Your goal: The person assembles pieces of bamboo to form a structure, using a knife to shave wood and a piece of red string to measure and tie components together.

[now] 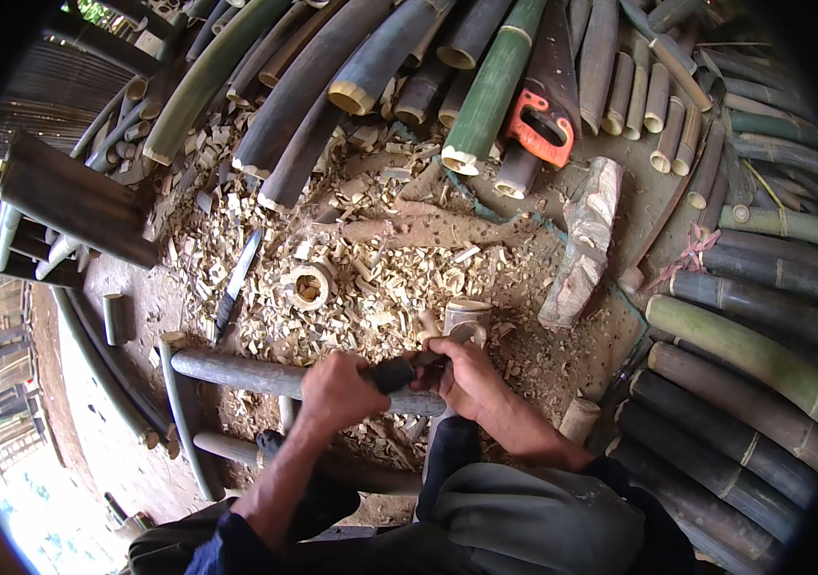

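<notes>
In front of me, my left hand (335,391) is closed around the dark handle of a tool (392,374) that looks like a knife. My right hand (471,379) is curled at the tool's other end, where a greyish part shows by the fingertips; its fingers hide most of it. Just beyond the right hand is a short pale bamboo piece (467,312); whether the hand touches it I cannot tell. Below both hands runs a low bamboo frame (246,372). A second knife (238,285) with a dark handle lies farther left on the shavings.
Pale wood shavings (361,311) cover the ground around a bamboo ring (309,287). An orange-handled saw (538,129) lies among bamboo poles at the far side. A rough log (583,244) lies right of centre, and stacked bamboo (744,345) lines the right.
</notes>
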Demonstrator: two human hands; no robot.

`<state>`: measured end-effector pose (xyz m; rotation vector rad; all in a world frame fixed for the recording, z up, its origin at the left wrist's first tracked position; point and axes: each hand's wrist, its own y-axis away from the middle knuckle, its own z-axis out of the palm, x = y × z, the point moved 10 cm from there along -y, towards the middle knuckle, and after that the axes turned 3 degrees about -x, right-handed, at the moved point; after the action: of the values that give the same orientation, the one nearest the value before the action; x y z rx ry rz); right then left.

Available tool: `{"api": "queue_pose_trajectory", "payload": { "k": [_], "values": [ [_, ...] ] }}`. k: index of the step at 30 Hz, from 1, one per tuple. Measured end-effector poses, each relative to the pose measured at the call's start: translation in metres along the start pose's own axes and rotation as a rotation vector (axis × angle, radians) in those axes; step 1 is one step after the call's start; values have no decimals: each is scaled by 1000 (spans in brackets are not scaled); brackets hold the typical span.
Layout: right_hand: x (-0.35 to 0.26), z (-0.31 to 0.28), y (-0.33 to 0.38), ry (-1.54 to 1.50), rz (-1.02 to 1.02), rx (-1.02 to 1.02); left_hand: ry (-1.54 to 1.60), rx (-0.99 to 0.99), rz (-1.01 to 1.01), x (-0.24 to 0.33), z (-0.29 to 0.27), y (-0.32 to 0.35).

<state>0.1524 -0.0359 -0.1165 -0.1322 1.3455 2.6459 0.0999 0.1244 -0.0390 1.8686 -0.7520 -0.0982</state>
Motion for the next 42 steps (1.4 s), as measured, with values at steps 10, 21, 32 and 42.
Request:
{"api": "queue_pose_trajectory", "payload": {
  "k": [10, 21, 32, 42],
  "values": [
    [8, -9, 8, -527, -119, -208, -634, 434, 645, 121, -19, 39],
    [0, -1, -13, -588, -169, -269, -700, 300, 438, 117, -44, -4],
    [2, -1, -2, -82, -167, 50, -7, 180, 212, -1, -2, -9],
    [2, -16, -8, -699, -185, -213, -1000, 389, 555, 193, -1, 37]
  ]
}}
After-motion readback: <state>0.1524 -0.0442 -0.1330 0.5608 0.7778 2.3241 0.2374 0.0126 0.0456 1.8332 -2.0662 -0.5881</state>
